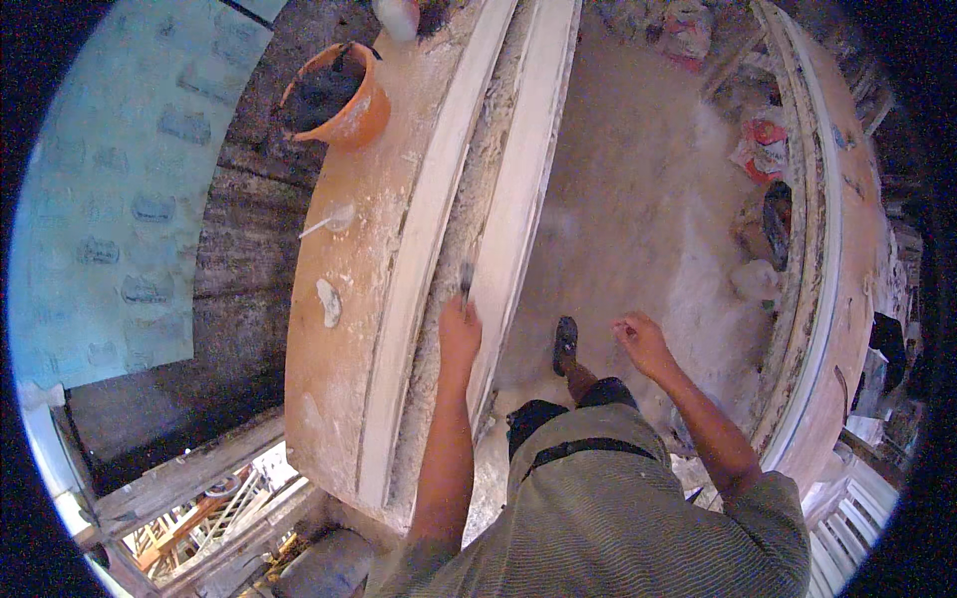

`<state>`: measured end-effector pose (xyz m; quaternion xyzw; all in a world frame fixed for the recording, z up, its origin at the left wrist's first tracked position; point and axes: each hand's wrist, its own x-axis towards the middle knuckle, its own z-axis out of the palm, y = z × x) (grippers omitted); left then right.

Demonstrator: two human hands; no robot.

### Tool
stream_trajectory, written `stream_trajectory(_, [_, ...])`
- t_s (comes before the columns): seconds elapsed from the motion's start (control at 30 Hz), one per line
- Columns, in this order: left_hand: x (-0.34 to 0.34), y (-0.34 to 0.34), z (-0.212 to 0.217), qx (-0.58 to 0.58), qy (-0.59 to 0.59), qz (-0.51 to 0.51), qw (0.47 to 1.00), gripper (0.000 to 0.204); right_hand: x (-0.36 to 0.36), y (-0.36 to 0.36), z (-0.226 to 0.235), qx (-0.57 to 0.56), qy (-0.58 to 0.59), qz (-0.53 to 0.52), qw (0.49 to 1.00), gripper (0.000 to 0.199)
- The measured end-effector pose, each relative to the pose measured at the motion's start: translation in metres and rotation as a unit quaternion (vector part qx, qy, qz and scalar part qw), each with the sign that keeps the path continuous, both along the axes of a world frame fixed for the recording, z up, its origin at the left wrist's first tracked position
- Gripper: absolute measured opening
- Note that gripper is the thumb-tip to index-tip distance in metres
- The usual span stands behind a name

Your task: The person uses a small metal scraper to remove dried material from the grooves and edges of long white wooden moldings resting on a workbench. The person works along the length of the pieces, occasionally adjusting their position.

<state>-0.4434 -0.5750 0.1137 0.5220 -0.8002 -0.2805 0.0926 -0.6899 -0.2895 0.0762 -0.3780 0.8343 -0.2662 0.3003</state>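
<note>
My left hand [460,329] is closed round a small dark-ended tool [467,276], which looks like a brush; its handle is hidden in the fist. The tool's end is over the rough trough [439,284] between two long pale plaster strips, the left strip [417,249] and the right strip [518,209]. These strips run lengthwise along a wooden workbench [344,389]. My right hand [644,344] hangs over the dusty floor, away from the bench, its fingers loosely bent and apart. I see nothing in it.
An orange bucket [364,115] stands at the bench's far left edge. A pale scoop-like piece [339,218] and a white lump [328,303] lie on the bench. To the right is a second long bench [842,229], with red-and-white bags [766,149] beside it.
</note>
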Motion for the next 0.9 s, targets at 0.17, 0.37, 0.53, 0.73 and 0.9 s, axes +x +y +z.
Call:
stream_trajectory(0.17, [-0.052, -0.051, -0.013, 0.039, 0.026, -0.028, 0.999, 0.024, 0.019, -0.013, 0.014, -0.036, -0.052, 0.000, 0.998, 0.017])
stream_trajectory(0.37, [0.074, 0.020, -0.013, 0.115, 0.111, 0.030, 0.987, 0.037, 0.054, 0.020, 0.026, -0.055, -0.069, -0.041, 0.995, 0.018])
stream_trajectory(0.53, [0.235, 0.137, 0.015, 0.200, 0.119, 0.110, 0.966, 0.038, 0.124, 0.054, 0.007, -0.025, -0.070, -0.044, 0.996, 0.022])
stream_trajectory(0.73, [0.386, 0.260, 0.035, 0.207, 0.153, 0.152, 0.954, 0.037, 0.268, 0.055, -0.015, 0.035, -0.374, -0.099, 0.922, 0.032])
stream_trajectory(0.9, [0.480, 0.339, 0.045, 0.160, 0.137, 0.155, 0.965, 0.037, 0.399, 0.052, -0.030, 0.008, -0.557, -0.109, 0.824, 0.041])
